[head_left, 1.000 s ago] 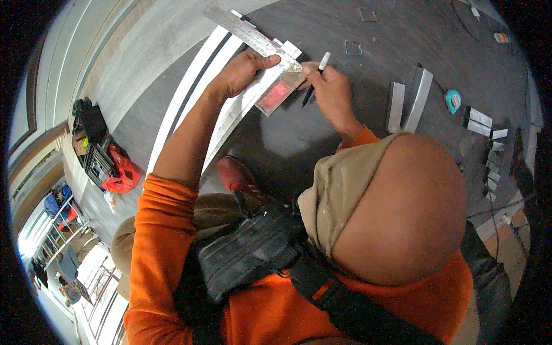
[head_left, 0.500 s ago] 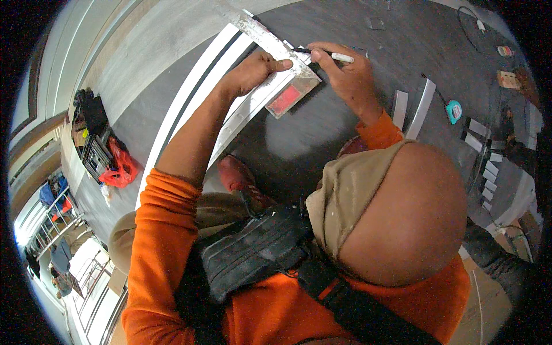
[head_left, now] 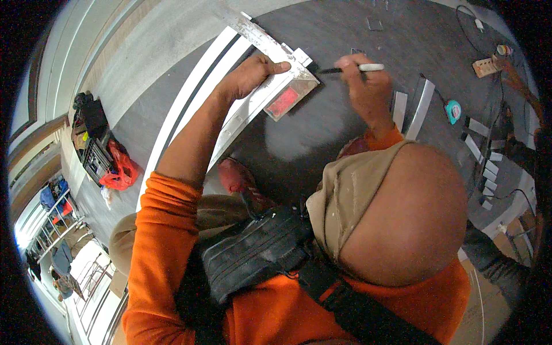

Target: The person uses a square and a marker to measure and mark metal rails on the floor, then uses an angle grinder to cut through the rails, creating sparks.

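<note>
Long white profiles (head_left: 192, 100) with dark gaps between them run from beside my left leg up to the upper middle. Across their far end lies a stained metal square (head_left: 261, 37), its wider end carrying a red patch. My left hand (head_left: 253, 75) is closed over the profile and square, thumb pressed on the square's blade; its fingertips are partly hidden. Small white end pieces (head_left: 302, 56) stick out past the blade. To the right, my right hand (head_left: 368, 86) pinches an uncapped marker (head_left: 371, 67) with a white barrel and black tip, held apart from the profile.
A teal tape measure (head_left: 453, 111) and cut white strips (head_left: 420, 109) lie on the dark floor at right. Beyond them, another person's hand (head_left: 512, 75) is near a beige block with holes (head_left: 486, 67) and cables. A red plastic bag (head_left: 119, 167) sits at left.
My right hand has drawn the marker away from the square's edge, to the right, uncovering the white end pieces. My left hand stays put. The beige block at far right has shifted leftward.
</note>
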Demonstrator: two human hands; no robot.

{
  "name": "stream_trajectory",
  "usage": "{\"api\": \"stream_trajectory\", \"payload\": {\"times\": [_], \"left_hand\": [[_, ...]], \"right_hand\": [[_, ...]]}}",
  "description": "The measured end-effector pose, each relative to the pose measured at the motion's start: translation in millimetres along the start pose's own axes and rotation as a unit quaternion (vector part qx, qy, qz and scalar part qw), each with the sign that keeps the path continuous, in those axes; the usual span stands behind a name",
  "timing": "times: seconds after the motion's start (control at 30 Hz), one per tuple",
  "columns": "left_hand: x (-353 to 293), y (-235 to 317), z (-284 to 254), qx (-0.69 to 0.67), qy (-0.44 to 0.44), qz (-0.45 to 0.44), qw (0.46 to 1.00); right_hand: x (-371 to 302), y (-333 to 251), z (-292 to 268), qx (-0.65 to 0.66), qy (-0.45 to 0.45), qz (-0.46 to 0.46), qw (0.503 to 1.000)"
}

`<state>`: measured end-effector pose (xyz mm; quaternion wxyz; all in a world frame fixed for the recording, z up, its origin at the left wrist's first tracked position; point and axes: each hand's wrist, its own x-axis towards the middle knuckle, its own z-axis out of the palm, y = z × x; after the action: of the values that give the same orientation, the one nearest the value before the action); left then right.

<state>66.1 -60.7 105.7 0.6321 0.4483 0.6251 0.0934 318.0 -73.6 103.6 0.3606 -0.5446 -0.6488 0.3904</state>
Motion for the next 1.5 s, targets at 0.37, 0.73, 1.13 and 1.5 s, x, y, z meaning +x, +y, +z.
{"api": "stream_trajectory", "payload": {"times": [0.37,0.73,1.13,1.5], "left_hand": [[23,-37,-3,-0.020,0.014,0.076,0.997],[30,-43,-8,0.041,0.033,0.082,0.995],[35,-48,-7,0.007,0.031,0.078,0.996],[10,-32,-9,-0.087,-0.019,0.065,0.994]], "right_hand": [[-27,18,21,-0.120,0.033,0.021,0.992],[-2,1,20,0.047,-0.004,-0.069,0.997],[-16,11,8,-0.003,-0.004,-0.068,0.998],[-47,37,74,0.281,-0.145,0.216,0.924]]}}
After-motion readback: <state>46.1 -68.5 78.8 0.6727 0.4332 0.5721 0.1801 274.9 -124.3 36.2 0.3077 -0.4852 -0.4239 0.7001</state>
